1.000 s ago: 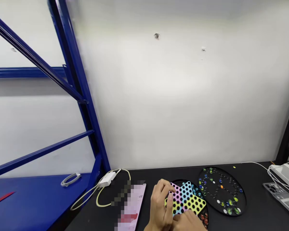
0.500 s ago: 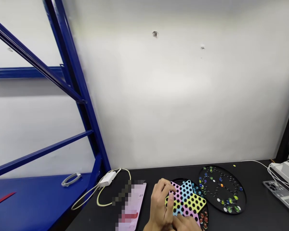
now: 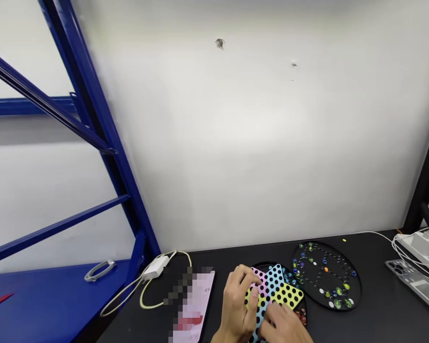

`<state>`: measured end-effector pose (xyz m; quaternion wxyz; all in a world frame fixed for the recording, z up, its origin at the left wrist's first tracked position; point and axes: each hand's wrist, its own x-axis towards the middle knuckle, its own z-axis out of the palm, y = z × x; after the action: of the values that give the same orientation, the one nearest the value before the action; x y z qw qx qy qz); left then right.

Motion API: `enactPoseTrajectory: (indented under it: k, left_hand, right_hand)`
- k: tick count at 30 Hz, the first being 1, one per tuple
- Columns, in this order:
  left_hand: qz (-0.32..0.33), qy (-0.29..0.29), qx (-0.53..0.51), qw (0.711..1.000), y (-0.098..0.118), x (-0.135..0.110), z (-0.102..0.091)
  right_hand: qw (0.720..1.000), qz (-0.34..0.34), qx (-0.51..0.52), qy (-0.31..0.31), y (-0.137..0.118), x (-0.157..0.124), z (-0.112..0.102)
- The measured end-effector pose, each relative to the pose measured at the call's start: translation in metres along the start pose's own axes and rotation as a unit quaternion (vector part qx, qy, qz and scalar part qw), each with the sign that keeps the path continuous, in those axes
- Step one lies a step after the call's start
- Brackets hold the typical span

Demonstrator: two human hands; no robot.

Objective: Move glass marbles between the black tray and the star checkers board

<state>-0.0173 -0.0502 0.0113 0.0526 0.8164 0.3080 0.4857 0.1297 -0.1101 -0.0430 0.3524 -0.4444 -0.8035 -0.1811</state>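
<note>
A star-shaped game board [image 3: 289,296] with pink, light blue and yellow points and rows of black holes lies on a round black tray. Blue marbles [image 3: 291,277] and red marbles [image 3: 301,316] show around its rim. My left hand [image 3: 239,301] rests over the board's left side, fingers curled towards the thumb; whatever it may hold is hidden. On the lower right of the board, my right hand [image 3: 285,322] has its fingers bent downward and pressed together, slightly blurred. The spot under its fingertips cannot be seen.
A round black board [image 3: 357,290] with colourful marbles in its grooves lies to the right. Left of my hands are a pale pink phone-like slab [image 3: 202,295] and a white adapter [image 3: 156,267] with cable. A grey phone [image 3: 414,286] and power strip [image 3: 423,250] stand far right.
My right hand has moved up and right from beside my left wrist onto the board's lower part. My left hand keeps its place and curl. The camera view has turned slightly right.
</note>
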Motion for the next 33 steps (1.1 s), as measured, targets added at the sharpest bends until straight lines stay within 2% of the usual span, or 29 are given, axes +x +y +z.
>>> enactPoseTrajectory:
  k: [2,6,9,12,16,18,25,30,33]
  left_hand:
    - [-0.003,-0.010,0.003,1.000,0.000,0.000,-0.001]
    - [-0.013,-0.010,-0.002,1.000,-0.001,-0.002,0.001]
    - [-0.007,-0.003,-0.007,1.000,-0.001,-0.003,0.006]
    - [0.005,-0.016,-0.012,1.000,0.000,-0.002,0.007]
    - [-0.010,-0.034,-0.010,0.999,0.001,-0.003,0.007]
    - [-0.010,-0.031,-0.008,0.999,0.000,-0.003,0.007]
    - [-0.001,-0.042,-0.022,0.999,-0.001,-0.004,0.010]
    - [-0.003,-0.049,-0.024,0.999,0.000,-0.004,0.010]
    - [-0.002,-0.044,-0.025,0.999,-0.001,-0.004,0.011]
  right_hand:
    - [0.994,0.091,0.051,-0.031,0.028,0.009,-0.016]
    - [0.947,0.275,0.070,-0.152,0.103,0.014,-0.059]
    - [0.903,0.350,0.071,-0.237,0.146,0.004,-0.086]
    - [0.859,0.394,0.102,-0.310,0.168,-0.012,-0.100]
    - [0.806,0.426,0.188,-0.365,0.175,-0.026,-0.100]
    - [0.793,0.432,0.220,-0.368,0.174,-0.028,-0.097]
    - [0.792,0.419,0.252,-0.365,0.165,-0.023,-0.093]
    - [0.797,0.422,0.224,-0.370,0.165,-0.021,-0.097]
    - [0.783,0.435,0.232,-0.380,0.165,-0.022,-0.100]
